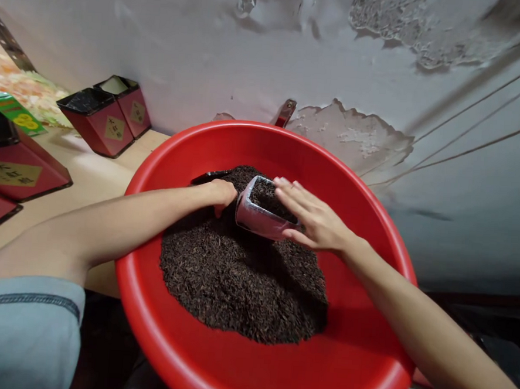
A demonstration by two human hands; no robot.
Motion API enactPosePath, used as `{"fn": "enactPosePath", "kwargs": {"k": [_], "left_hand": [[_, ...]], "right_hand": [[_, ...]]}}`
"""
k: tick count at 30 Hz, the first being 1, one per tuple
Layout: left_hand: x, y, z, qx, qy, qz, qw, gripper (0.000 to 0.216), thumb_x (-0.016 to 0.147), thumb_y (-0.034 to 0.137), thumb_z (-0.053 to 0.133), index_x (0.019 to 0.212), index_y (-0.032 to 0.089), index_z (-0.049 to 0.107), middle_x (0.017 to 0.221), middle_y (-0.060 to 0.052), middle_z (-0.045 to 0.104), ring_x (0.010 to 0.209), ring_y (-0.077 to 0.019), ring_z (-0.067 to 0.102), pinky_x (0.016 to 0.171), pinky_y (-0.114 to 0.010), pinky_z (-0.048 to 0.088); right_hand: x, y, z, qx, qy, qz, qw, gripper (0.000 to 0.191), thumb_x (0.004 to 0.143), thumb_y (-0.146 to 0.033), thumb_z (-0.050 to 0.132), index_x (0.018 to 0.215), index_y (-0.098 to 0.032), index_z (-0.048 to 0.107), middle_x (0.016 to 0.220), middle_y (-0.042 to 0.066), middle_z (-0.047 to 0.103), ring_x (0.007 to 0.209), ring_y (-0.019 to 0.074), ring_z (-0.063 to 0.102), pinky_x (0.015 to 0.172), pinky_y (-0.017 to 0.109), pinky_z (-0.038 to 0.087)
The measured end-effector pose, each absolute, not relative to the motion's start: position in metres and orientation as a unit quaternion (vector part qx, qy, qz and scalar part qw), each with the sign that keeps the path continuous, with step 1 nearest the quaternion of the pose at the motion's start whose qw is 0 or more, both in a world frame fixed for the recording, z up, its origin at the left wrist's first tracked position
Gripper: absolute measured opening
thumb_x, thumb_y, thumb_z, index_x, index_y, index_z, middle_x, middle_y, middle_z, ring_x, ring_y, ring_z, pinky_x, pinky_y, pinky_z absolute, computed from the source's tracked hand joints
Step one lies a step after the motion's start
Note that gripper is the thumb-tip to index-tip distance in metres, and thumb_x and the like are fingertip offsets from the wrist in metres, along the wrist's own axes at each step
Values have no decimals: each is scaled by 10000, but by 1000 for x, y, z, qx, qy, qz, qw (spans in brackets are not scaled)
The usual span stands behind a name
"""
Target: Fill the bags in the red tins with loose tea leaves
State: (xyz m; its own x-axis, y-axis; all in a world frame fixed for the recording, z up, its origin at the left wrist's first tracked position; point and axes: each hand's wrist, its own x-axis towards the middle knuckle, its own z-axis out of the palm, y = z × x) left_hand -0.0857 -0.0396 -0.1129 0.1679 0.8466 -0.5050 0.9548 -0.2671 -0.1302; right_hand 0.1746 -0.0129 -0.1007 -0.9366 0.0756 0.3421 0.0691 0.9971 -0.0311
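A big red plastic basin [357, 341] holds a heap of dark loose tea leaves [237, 275]. A small clear container [258, 218] lies tilted on the heap, partly filled with leaves. My right hand [315, 221] grips this container from its right side. My left hand [220, 193] is curled with its fingers pushed into the leaves just left of the container's mouth. A dark scoop-like piece [208, 176] pokes out of the leaves behind my left hand.
Red square tea tins [110, 121] stand open on the wooden table at the back left, and more red boxes [15, 171] sit at the left edge. A peeling grey wall [359, 77] rises right behind the basin. A red clip-like handle [285, 112] shows behind the basin's rim.
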Motion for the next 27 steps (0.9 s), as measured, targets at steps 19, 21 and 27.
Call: {"fn": "enactPosePath", "kwargs": {"k": [19,21,27], "left_hand": [[-97,-41,-82,770,597,-206,89,332,699,144,789,1031,155,790,1022,-116,793,900,-261,736,710,-280,536],[-105,-40,-62,779,607,-134,84,288,743,201,780,1028,163,784,970,-90,792,873,-235,727,718,-281,521],[-79,-62,-20,795,593,112,60,300,854,280,708,1132,177,756,1043,-50,781,929,-175,703,869,-274,504]], "right_hand": [[200,6,-92,-166,-932,31,320,537,1050,-438,393,1577,-334,399,1572,41,480,1461,301,442,1272,650,167],[208,21,-94,-248,-909,23,333,493,1046,-443,399,1509,-315,512,1497,52,572,1425,318,492,1251,685,191],[214,54,-136,-503,-860,74,51,484,900,-405,673,1236,-61,717,1255,261,698,1213,448,649,1010,677,515]]}}
